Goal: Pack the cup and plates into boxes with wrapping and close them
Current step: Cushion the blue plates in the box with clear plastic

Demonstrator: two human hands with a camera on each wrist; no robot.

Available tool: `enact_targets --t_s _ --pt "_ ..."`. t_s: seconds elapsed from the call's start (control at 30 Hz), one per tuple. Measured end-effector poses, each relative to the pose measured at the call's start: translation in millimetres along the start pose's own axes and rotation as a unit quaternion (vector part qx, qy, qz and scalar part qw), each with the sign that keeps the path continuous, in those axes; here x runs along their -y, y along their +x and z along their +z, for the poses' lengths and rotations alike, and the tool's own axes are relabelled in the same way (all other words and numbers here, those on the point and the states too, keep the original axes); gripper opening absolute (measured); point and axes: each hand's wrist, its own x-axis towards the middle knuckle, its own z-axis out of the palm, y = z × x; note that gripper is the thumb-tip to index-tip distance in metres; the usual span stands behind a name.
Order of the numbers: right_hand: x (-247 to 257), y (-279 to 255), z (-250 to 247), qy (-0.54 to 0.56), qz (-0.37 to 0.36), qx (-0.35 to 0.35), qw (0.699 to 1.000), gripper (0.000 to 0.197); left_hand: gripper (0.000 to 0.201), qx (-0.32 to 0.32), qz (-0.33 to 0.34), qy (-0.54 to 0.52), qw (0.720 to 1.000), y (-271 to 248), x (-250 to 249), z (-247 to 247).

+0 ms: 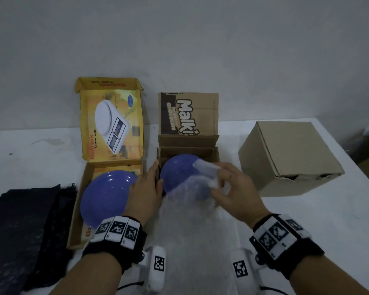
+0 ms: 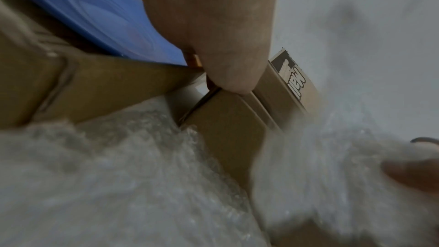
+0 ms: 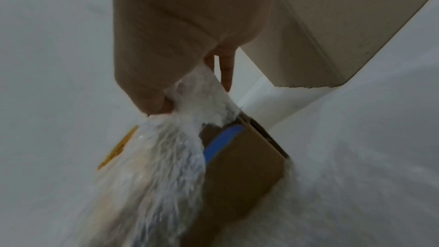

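The right hand [image 1: 232, 188] pinches bunched bubble wrap [image 1: 207, 173] over a purple plate [image 1: 179, 173] standing in the Malkist box [image 1: 188, 143]. The left hand [image 1: 145, 188] clasps that box's left wall (thumb on top). A second plate [image 1: 107, 196] lies in the yellow scale box [image 1: 111, 116].
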Motion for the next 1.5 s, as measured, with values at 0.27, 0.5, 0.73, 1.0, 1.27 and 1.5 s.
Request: enact_targets --t_s 0.27,0.5,0.73,1.0,1.27,1.5 --pt "-3 9 -2 -0.133 0.102 -0.036 0.985 0.043 0.058 -0.017 0.002 -0.017 1.000 -2 -1 4" --pt "-9 -5 12 -0.137 0.080 0.169 0.973 0.026 0.057 -0.012 0.002 -0.004 1.000 -5 -3 3" --pt "-2 15 -2 0.098 0.147 -0.077 0.981 0.030 0.051 -0.041 0.002 -0.044 0.998 -2 -5 4" --pt "6 26 9 0.108 0.131 0.005 0.985 0.052 0.054 -0.009 0.009 0.116 0.993 17 -14 10" --pt "-8 29 3 -0.212 -0.081 0.235 0.945 0.018 0.054 -0.003 0.011 0.161 0.987 19 -12 13" --pt "3 37 -7 -0.302 -0.112 0.290 0.901 0.021 0.055 -0.020 0.009 0.152 0.988 18 -12 15"
